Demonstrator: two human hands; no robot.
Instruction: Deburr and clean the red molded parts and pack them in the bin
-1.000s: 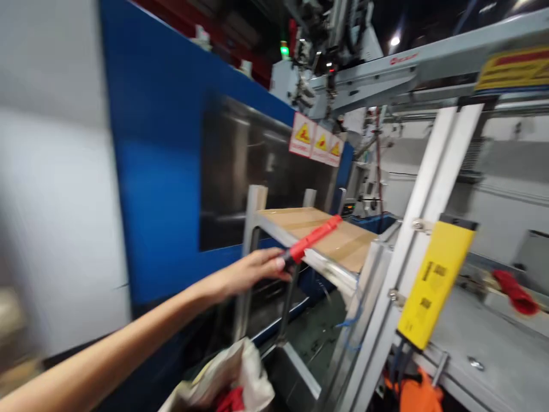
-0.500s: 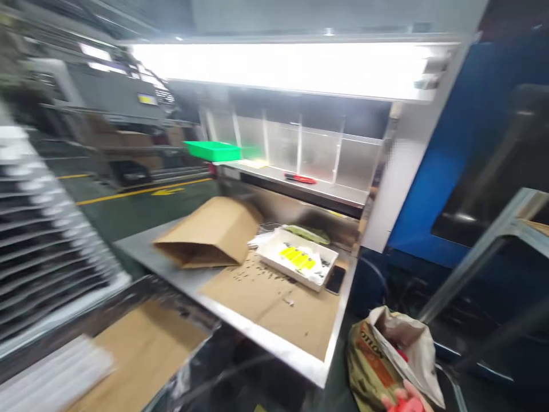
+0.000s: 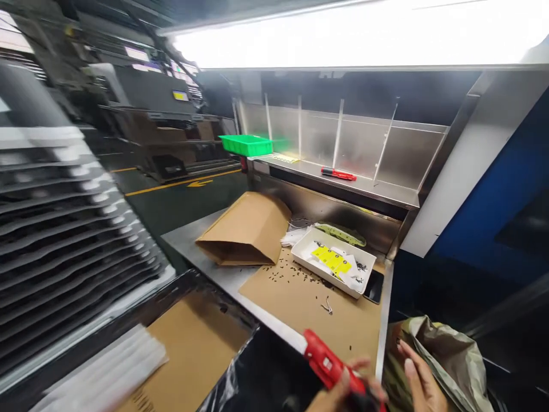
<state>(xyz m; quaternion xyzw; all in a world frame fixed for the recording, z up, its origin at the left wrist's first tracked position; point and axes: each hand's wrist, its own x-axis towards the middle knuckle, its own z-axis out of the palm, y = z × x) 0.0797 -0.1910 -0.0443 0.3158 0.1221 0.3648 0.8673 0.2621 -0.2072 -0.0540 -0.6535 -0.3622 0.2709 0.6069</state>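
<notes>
At the bottom centre, my left hand (image 3: 337, 392) is closed around a red handheld tool (image 3: 328, 360) with a black rear part and a small pale patch on its side. The tool points up and left, over the near edge of the bench; its exact kind is unclear. Just right of it, my right hand (image 3: 418, 375) has its fingers stretched out and slightly apart. A tiny dark speck shows at its fingertips, too small to name. My right hand is in front of a woven sack (image 3: 461, 355) standing open beside the bench.
On the bench, a brown paper bag (image 3: 244, 229) lies on its side near a white tray (image 3: 298, 257) holding yellow labels. Small dark pieces are scattered over cardboard (image 3: 283, 297). A phone (image 3: 375, 288) lies beside the tray. The shelf holds a green bin (image 3: 246, 146) and a red-black tool (image 3: 338, 174).
The view has moved closer and swung left. The red tool, earlier in a hand by the sack at lower right, is now in my left hand at bottom centre. Both hands now show.
</notes>
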